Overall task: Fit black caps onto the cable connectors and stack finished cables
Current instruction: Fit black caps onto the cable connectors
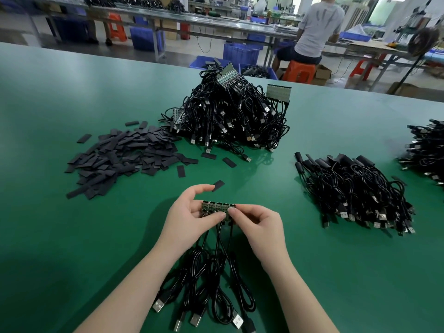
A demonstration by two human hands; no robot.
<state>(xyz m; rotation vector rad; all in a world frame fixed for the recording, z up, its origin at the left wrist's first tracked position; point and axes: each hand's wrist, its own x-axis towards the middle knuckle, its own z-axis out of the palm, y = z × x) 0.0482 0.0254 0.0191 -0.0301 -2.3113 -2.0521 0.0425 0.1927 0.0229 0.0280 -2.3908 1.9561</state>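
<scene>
A green table [72, 116] lies under and around the grip. Far beyond it, a seated person [317, 27] faces away on an orange stool [299, 72]. Blue crates [241, 52] sit nearby on the floor.

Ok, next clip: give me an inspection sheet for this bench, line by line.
Surface: green table.
Job's things: board strip held in both hands; loose black caps; capped cable stack.
Clutter: nothing seen.
Grippers: left hand and right hand pinch the strip.
Cables: strip's leads trail to USB plugs; uncapped heap.
Surroundings: seated person, blue crates.
</scene>
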